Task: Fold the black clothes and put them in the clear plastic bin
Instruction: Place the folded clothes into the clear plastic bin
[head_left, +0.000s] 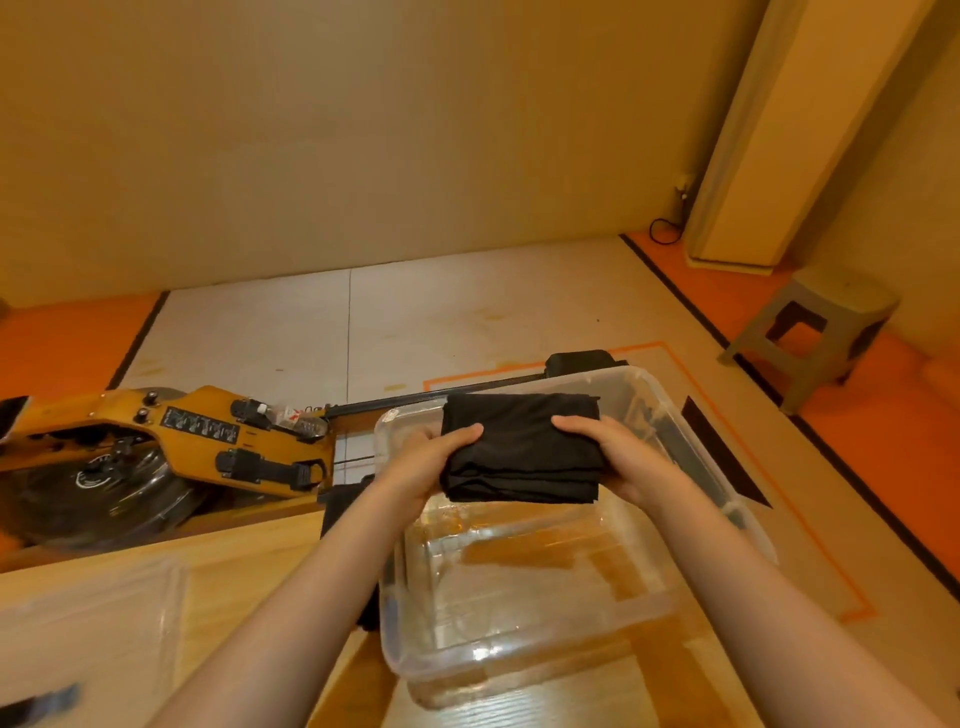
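So: folded black garment (519, 447) is pinched between both hands, a neat stack w/ layered edges facing the person. L hand (441, 460) grips its left end, thumb curled over the top and the other fingers tucked under the cloth; R hand (621, 460) grips the right end the same way, thumb on top. Directly under the fingers sits the clear plastic bin (519, 667), and the garment is held over its far half. Nothing else is inside; the bin's floor shows the wooden table (249, 561) through it. Near the L forearm, well back from the fingers, is a blurred clear plastic piece (88, 623), prob. the bin's lid. Out beyond the L fingers on the floor lies an orange-wood rowing machine (171, 441) w/ a water bottle (298, 418) lying on it. Far past the R fingers, to the right, stands a grey plastic stool (818, 332).
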